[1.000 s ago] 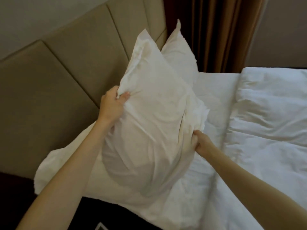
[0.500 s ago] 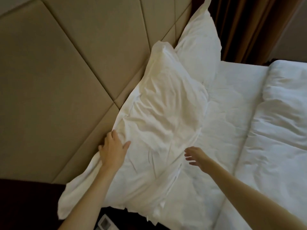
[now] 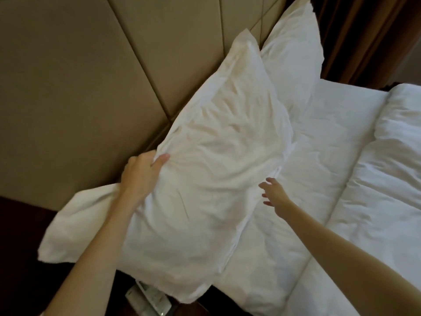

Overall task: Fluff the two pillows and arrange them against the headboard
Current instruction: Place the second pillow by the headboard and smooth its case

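Note:
A large white pillow (image 3: 211,169) leans against the beige padded headboard (image 3: 79,83), its lower end hanging past the near corner of the bed. My left hand (image 3: 142,172) grips its headboard-side edge, thumb over the fabric. My right hand (image 3: 272,192) hovers open just off the pillow's right edge, fingers spread, holding nothing. A second white pillow (image 3: 293,55) stands against the headboard behind and beyond the first, partly hidden by it.
White sheet (image 3: 330,137) covers the mattress; a folded white duvet (image 3: 387,179) lies on the right. Brown curtains (image 3: 364,30) hang at the far end. A small light-coloured object (image 3: 148,297) lies on the dark surface beside the bed, below the pillow.
The pillow went from held upright in both hands to lying against the headboard. My right hand let go and opened. My left hand moved up and gripped the pillow's edge again.

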`<state>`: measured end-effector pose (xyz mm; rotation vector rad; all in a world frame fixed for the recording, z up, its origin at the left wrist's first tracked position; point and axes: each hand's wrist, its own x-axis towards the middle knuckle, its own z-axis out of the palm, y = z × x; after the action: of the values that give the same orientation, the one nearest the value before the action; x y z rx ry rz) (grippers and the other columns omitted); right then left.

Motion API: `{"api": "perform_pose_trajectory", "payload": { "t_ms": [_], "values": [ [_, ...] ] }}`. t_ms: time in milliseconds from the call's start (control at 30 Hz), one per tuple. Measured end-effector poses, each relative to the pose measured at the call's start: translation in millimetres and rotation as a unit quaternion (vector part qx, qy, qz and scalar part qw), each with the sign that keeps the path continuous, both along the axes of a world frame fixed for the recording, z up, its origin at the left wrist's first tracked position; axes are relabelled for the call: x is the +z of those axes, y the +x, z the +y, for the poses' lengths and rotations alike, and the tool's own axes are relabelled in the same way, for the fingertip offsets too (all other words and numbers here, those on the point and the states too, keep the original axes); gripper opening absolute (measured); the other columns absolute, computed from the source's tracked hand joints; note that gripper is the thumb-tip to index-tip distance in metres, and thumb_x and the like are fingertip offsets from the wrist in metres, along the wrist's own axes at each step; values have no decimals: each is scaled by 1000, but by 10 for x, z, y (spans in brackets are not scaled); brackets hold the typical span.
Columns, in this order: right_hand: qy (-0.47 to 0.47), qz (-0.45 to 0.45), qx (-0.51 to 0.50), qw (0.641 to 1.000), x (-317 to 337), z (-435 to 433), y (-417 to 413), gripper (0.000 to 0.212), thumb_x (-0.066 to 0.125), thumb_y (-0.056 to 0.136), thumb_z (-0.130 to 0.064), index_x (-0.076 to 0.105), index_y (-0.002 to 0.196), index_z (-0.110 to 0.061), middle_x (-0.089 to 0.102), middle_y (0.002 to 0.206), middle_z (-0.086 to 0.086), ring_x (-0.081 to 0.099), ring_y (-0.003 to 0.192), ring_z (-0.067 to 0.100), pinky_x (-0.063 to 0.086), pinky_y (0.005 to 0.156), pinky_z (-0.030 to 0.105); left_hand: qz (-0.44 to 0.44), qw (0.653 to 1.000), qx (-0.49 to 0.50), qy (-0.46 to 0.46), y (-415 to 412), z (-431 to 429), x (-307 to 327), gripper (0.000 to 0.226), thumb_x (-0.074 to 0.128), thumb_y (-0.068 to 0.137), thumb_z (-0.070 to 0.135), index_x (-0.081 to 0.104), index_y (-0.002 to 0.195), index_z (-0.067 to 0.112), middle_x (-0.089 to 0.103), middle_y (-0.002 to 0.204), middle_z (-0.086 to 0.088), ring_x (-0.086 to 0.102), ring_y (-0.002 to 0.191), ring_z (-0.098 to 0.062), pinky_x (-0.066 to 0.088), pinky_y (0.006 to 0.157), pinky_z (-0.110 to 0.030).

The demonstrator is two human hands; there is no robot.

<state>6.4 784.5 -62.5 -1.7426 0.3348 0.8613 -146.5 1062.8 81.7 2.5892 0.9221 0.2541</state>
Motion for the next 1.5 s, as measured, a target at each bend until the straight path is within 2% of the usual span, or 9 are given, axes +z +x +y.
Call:
{"api": "perform_pose_trajectory", "payload": {
  "t_ms": [233,400,567,667,767,1033,1267,1367,1500],
  "values": [
    [-7,35,80,996,-104,303,-214,57,52,93,-20,32,146,-19,45,140,12,48,123,31,43,89,38,120,989,75,-41,-379,-23,-602,46,37,94,55,59,93,14,65,100,-18,58,91,-40,45,72,-40],
    [-32,7,89,996,-174,296,-140,57,52,93,-20,32,146,-17,47,138,14,50,120,33,44,90,39,83,992,93,-12,-441,7,-712,42,37,95,50,45,76,13,63,88,-19,55,79,-39,36,62,-37],
    [-64,-54,75,994,-173,314,152,56,51,93,-20,33,145,-16,46,113,8,47,108,25,39,107,46,31,997,68,28,-492,142,-531,40,42,96,42,52,80,7,62,77,-25,56,74,-44,41,62,-40],
    [-78,-107,85,988,-90,413,296,58,50,93,-22,30,147,-14,50,124,13,48,113,24,38,99,35,36,996,45,63,-519,180,-427,39,44,97,37,53,81,2,62,74,-29,56,71,-46,45,61,-43],
    [-78,-137,93,983,-9,535,414,59,49,94,-23,28,149,-17,38,150,12,40,134,30,33,104,34,69,993,42,88,-485,136,-405,38,42,98,36,54,87,2,64,76,-29,58,72,-46,48,62,-44],
    [-104,-274,48,955,291,724,1287,75,58,87,-14,19,151,-12,28,156,10,30,141,28,29,113,35,84,986,39,137,-541,99,-369,35,47,95,34,58,90,1,63,71,-32,59,66,-49,44,56,-45],
    [-114,-197,146,963,30,916,1354,80,61,83,-14,20,151,-15,35,151,12,36,136,31,34,106,35,93,982,53,157,-707,65,-340,29,57,92,28,59,85,-1,62,61,-30,60,55,-47,46,49,-44],
    [-108,-235,140,956,-65,1054,1267,75,57,87,-20,18,151,-12,35,152,15,35,138,33,32,112,41,123,983,63,119,-670,-43,-561,34,46,95,36,51,82,6,64,63,-18,60,58,-40,43,50,-40],
    [-4,-312,56,948,204,1302,1431,72,56,88,-42,26,148,-16,30,155,9,27,142,30,23,117,43,86,985,74,130,-664,-30,-623,32,53,93,33,44,71,11,57,51,-11,55,46,-37,36,45,-32]
  ]
}}
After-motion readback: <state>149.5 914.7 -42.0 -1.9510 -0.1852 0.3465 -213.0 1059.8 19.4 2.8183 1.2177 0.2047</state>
